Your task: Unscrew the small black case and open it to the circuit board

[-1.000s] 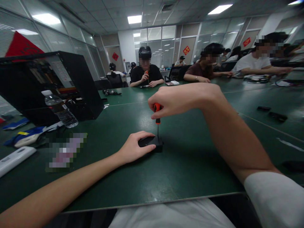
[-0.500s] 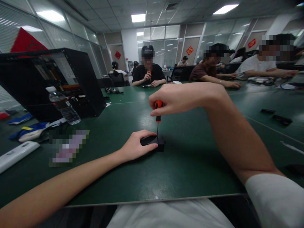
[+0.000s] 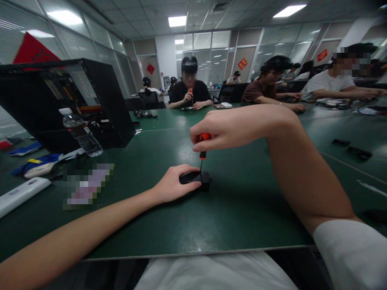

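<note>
My left hand [image 3: 173, 184] lies on a small black device [image 3: 199, 179] that sits flat on the green table [image 3: 236, 201], fingers curled over its left part. My right hand [image 3: 238, 125] hovers above it, closed around an orange-handled screwdriver [image 3: 202, 146]. The screwdriver stands upright, and its thin shaft comes down onto the top of the black device.
An open black computer case [image 3: 60, 100] stands at the left with a water bottle [image 3: 79, 133] in front of it. A white flat object [image 3: 21, 192] and blue items lie at the far left. Small black parts [image 3: 354, 151] lie to the right. Other people sit at the far side.
The view has shifted slightly. My right hand has sunk a little with the screwdriver, which stays on the black device. My left hand keeps its hold.
</note>
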Motion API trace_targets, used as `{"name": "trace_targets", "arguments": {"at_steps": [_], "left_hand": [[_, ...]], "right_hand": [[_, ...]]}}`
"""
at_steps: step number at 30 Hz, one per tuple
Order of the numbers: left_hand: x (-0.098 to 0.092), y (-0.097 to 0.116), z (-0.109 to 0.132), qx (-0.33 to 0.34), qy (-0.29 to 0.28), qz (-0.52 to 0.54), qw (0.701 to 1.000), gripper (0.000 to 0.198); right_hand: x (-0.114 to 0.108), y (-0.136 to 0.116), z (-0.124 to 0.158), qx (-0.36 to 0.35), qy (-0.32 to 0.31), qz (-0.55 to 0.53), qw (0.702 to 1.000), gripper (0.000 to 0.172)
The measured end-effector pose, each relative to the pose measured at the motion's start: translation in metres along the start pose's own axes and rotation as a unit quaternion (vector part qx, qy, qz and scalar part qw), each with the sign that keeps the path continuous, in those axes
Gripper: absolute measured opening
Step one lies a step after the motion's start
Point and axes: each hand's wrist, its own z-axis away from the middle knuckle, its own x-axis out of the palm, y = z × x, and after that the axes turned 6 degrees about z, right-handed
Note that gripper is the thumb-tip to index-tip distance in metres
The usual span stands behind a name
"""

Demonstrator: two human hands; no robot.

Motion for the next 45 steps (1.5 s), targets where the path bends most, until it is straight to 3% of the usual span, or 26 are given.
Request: {"name": "trace_targets", "arguments": {"at_steps": [5,8,12,19,24,30,34,36,45], "left_hand": [[0.001,-0.004,0.000,0.006,0.001,-0.001,1.000,0.036],[0.001,-0.004,-0.001,0.007,-0.001,-0.009,1.000,0.036],[0.000,-0.004,-0.001,0.007,-0.005,-0.014,1.000,0.037],[-0.001,-0.005,0.000,-0.003,-0.006,-0.011,1.000,0.039],[0.000,-0.003,-0.001,0.001,-0.005,-0.005,1.000,0.039],[-0.003,-0.007,0.001,-0.005,-0.014,0.012,1.000,0.043],[-0.013,-0.015,0.001,-0.005,-0.043,0.030,0.999,0.058],[-0.016,-0.016,0.001,-0.013,-0.055,0.024,0.998,0.056],[-0.014,-0.011,0.000,-0.021,-0.069,0.020,0.997,0.043]], "right_hand": [[-0.001,-0.010,0.005,-0.004,0.006,0.015,1.000,0.029],[0.000,-0.008,0.007,-0.007,0.007,0.012,1.000,0.016],[0.001,-0.001,0.005,-0.030,0.016,0.000,0.999,0.015],[0.004,0.003,-0.001,-0.073,0.047,-0.010,0.996,0.023],[0.006,0.002,0.001,-0.018,0.044,-0.006,0.999,0.023],[0.007,0.004,0.001,-0.076,0.053,0.003,0.996,0.031],[0.005,0.001,-0.001,-0.025,0.053,0.024,0.998,0.024],[0.003,0.000,-0.001,-0.009,0.052,0.018,0.998,0.019],[0.001,0.000,-0.006,-0.106,0.103,-0.026,0.989,0.015]]}}
